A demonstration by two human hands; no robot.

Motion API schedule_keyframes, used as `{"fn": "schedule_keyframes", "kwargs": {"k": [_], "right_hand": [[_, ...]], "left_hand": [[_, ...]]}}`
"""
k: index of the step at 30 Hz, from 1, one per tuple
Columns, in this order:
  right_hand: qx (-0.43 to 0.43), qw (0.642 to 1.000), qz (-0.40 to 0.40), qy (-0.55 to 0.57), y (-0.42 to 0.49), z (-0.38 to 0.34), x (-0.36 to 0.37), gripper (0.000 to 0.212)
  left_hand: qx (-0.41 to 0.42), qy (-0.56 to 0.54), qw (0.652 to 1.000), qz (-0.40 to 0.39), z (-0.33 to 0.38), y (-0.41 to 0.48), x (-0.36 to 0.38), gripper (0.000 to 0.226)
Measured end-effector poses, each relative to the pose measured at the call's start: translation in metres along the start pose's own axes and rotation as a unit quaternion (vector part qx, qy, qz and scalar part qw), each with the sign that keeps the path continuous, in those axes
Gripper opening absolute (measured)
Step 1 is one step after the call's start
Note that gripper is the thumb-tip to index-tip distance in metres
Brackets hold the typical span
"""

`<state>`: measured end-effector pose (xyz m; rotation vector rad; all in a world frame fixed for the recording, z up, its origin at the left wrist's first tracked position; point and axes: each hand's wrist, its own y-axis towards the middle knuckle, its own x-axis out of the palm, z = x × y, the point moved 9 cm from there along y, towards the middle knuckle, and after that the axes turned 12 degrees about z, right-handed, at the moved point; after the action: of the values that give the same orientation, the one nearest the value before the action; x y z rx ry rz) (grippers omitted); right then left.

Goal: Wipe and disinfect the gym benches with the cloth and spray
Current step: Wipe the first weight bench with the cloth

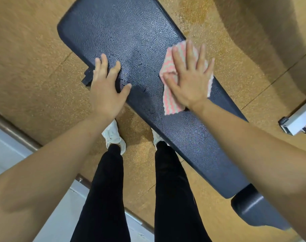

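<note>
- Head view, looking straight down at a long dark navy padded bench [131, 41] with pebbled vinyl, running diagonally from upper left to lower right over a speckled tan rubber floor [26, 67].
- Right hand [189, 79] pressed flat on a pink-and-white zigzag striped cloth [168, 100], fingers spread wide apart, palm down, not gripping anything, just pinning the cloth to the pad.
- Cloth sitting on the bench's far-side edge, about mid-length, partly bunched under the thumb, bottom corner poking out below the wrist.
- Left hand [107, 88] planted on the near edge of the same bench, fingers apart and curled over the rim, thumb resting on the top surface, nothing held.
- Scattered dark wet droplets [140, 65] on the vinyl between the two hands, looks like spray, though a bit blurry to be sure.
- Small black bracket [87, 76] sticking out from under the bench, just beside the left fingers.
- Second dark rounded pad [253, 208] right past the bench's lower end, partly hidden behind the right forearm.
- Black trousers [110, 189] and white sneakers [112, 135] below, feet close to the bench's near side, right shoe tucked partly under it.
- White metal frame piece [298, 119] with a dark knob at the right edge, well apart from the bench.
- Pale panel with a brown strip [14, 133] along the lower left.
</note>
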<state>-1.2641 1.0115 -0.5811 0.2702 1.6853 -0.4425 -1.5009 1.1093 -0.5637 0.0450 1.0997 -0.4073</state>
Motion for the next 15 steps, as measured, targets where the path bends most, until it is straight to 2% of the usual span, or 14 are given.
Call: {"fn": "schedule_keyframes", "kwargs": {"k": [4,10,15], "right_hand": [[-0.067,0.997,-0.001,-0.023,0.015,-0.043,0.003,0.078],[-0.17,0.985,-0.023,0.011,-0.047,-0.105,0.021,0.076],[-0.222,0.974,-0.047,-0.001,-0.089,-0.1,0.029,0.074]], "left_hand": [[0.01,-0.001,1.0,0.0,-0.003,0.0,-0.001,0.065],[0.02,0.01,1.0,-0.014,-0.006,0.002,-0.002,0.063],[0.021,0.002,1.0,-0.012,-0.008,0.002,-0.002,0.063]]}}
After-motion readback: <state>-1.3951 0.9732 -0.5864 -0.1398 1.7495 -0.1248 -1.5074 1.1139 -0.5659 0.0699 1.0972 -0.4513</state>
